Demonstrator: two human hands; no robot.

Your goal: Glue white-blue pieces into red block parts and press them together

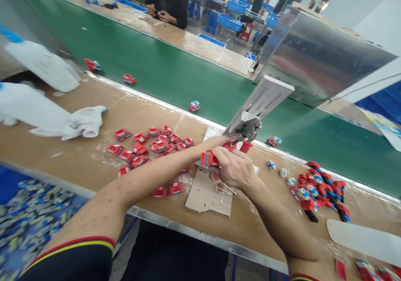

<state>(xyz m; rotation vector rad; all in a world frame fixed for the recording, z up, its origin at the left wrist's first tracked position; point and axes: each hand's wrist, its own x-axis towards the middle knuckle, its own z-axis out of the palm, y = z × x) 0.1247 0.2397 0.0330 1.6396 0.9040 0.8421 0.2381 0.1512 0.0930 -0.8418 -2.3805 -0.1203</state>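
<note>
My right hand (236, 168) is closed round a red and grey plastic toy car body (208, 159), which sticks out to the left of its fingers. Behind it, my left hand (222, 140) reaches in at the base of a metal bench press (249, 127). Its fingers are mostly hidden, so what it holds does not show. Close to both hands, a red plastic piece (246, 147) sits under the press. Below them lies a torn cardboard sheet (206, 193) with thin white sticks. Several similar red car bodies (159, 146) are spread left of the press.
Beyond the bench runs a green conveyor belt (150, 68) carrying a few toy pieces. Red, blue and black parts (316, 189) are heaped at right. A white-gloved hand (84, 122) rests on the left. Across the belt, a person in black (171, 1) handles something small.
</note>
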